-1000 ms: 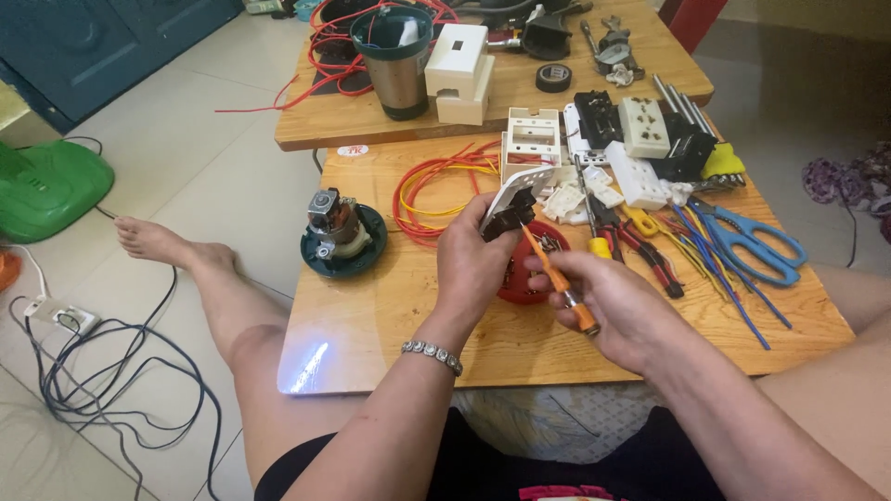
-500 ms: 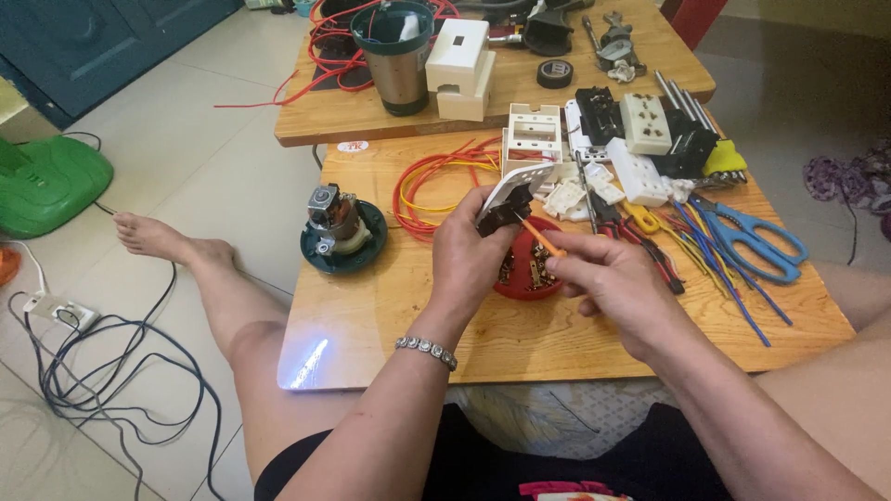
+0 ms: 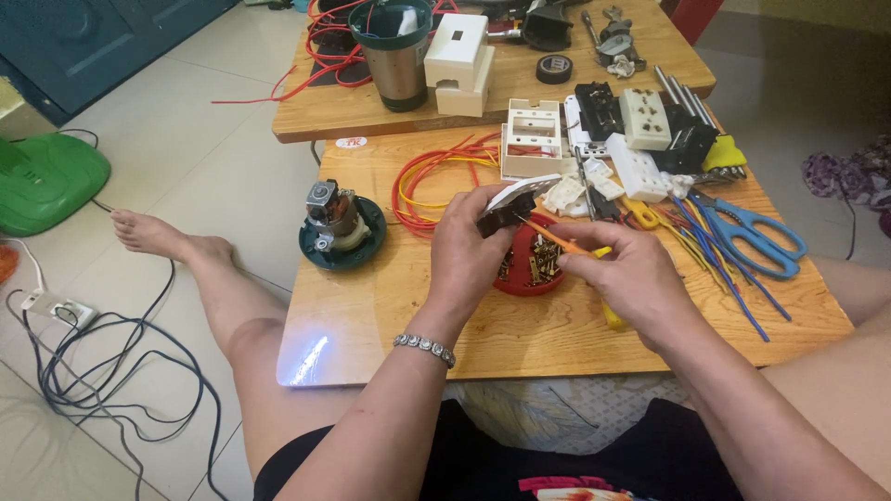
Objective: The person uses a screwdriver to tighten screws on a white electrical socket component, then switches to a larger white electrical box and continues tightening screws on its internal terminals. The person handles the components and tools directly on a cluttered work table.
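Note:
My left hand grips a white and black electrical socket part above a red round tray holding several small brass screws. My right hand holds an orange-handled screwdriver whose tip touches the socket part. Both hands hover over the low wooden table, just in front of me. A bracelet sits on my left wrist.
A small motor on a dark green base stands at the left. Coiled orange and red wires, white socket boxes, blue scissors, pliers and blue wires lie behind and to the right. A second table holds a steel cup.
My right hand has risen and turned the screwdriver from pointing down by the tray to pointing at the socket part. My left hand has stayed on the part.

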